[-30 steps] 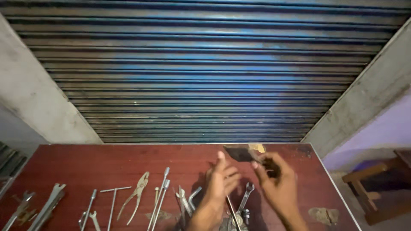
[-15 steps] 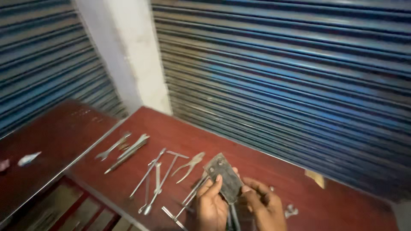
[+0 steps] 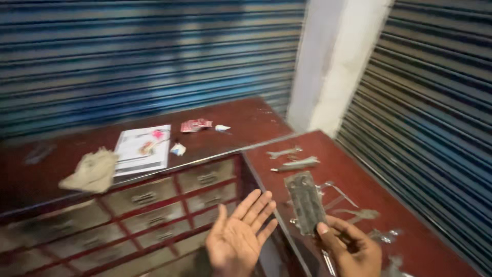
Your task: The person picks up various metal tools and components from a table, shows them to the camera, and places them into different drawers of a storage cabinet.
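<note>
Left hand (image 3: 241, 236) has let go of the grey metal plate (image 3: 306, 201) since half a second ago, palm open, bottom centre | right hand (image 3: 353, 249) grasps the plate's lower end, wrist cut off | about five blurred tools (image 3: 300, 163) on red table (image 3: 410, 225), right | white booklet (image 3: 142, 149), tan rag (image 3: 92, 172), red packet (image 3: 196, 125) on cabinet top (image 3: 246, 120), upper left.

Blue corrugated roller shutters (image 3: 128, 56) enclose two sides, meeting at a white pillar (image 3: 338, 66). Dark red counters (image 3: 246, 120) stand below; metal-fronted drawers (image 3: 143, 197) face inward. Lighting dim.
</note>
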